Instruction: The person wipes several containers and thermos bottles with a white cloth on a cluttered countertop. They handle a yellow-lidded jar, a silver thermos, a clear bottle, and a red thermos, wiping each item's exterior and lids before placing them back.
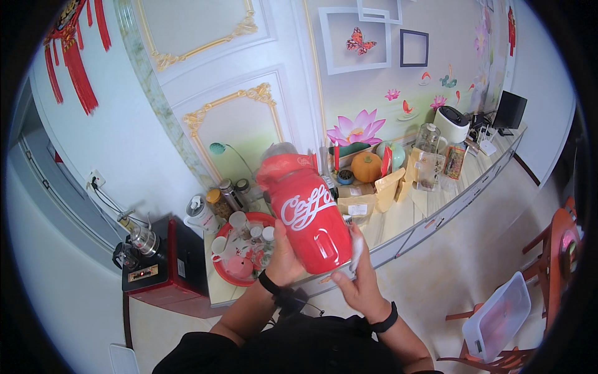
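Note:
A big red canister with white script lettering is held up before me, tilted so that its top leans away to the left. Its grey, see-through lid is at the far end. My left hand grips the lower left side, thumb along the wall. At the lower right, my right hand supports the canister and has a crumpled white cloth or tissue pressed between its fingers and the red side. The canister hides part of the counter behind it.
Below left, a round red tray carries cups and jars. A red-and-black water dispenser stands farther left. Along the counter are kraft pouches, an orange pumpkin and a glass pitcher. A plastic bin rests at right.

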Demonstrator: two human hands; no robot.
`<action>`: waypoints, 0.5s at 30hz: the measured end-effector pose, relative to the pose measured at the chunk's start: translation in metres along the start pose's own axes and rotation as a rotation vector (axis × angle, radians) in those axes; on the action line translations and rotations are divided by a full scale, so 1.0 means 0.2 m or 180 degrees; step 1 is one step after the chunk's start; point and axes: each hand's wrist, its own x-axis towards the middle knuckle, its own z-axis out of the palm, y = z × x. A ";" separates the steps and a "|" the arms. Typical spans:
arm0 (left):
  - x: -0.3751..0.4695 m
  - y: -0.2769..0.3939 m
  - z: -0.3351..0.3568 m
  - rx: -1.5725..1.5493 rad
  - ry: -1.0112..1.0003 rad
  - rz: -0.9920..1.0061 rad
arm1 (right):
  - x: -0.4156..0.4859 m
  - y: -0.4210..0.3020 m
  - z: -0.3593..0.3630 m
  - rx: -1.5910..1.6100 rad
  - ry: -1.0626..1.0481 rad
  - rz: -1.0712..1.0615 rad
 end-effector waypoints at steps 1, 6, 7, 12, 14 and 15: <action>-0.01 0.00 0.02 -0.0021 -0.0067 -0.0038 | 0.00 0.01 0.01 0.0399 -0.0035 0.0159; -0.04 0.02 0.06 0.0060 -0.0634 -0.0138 | -0.01 -0.02 0.06 0.2011 0.0338 0.0236; -0.04 0.00 0.02 0.0092 -0.0748 -0.0073 | -0.01 -0.03 0.06 0.2189 0.0413 0.0202; 0.00 -0.01 -0.09 0.0459 -0.0816 0.0123 | -0.01 -0.05 0.04 0.2158 0.0827 0.0148; -0.02 0.05 0.03 0.0650 -0.0513 0.0295 | -0.01 -0.01 0.03 0.1594 0.1065 -0.0186; -0.03 0.08 0.08 0.0747 -0.0347 0.0399 | -0.01 0.00 0.04 0.1320 0.1158 -0.0356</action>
